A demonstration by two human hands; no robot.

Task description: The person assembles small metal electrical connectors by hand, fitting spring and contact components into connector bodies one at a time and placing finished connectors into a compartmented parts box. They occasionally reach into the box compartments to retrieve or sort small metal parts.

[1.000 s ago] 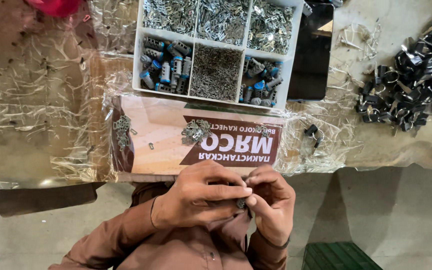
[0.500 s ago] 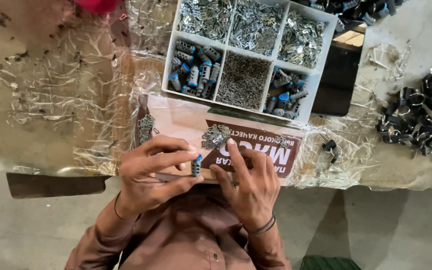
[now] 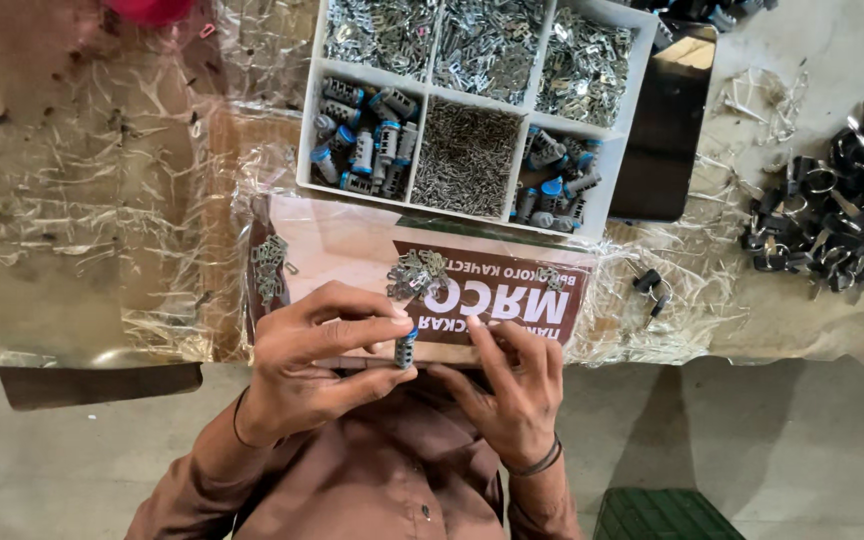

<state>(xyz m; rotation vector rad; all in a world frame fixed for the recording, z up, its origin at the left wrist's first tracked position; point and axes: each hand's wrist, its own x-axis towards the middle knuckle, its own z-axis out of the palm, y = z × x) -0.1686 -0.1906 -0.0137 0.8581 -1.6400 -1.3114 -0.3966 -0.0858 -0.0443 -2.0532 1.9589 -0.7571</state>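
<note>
The left hand (image 3: 317, 365) pinches a small blue-capped lock cylinder (image 3: 405, 346) just below the white parts tray (image 3: 612, 190); the right hand (image 3: 512, 385) fingers it, holding nothing I can tell. It could slip and drop into the lap.

A single view, from a camera worn on the person's head, looks almost straight down. It is close to the hands, which sit in the lower centre of the frame just above the person's brown-shirted chest. The table (image 3: 72, 200) fills the upper two thirds; its near edge runs across the middle, with floor below. A white compartment tray (image 3: 612, 190) lies at top centre.
</note>
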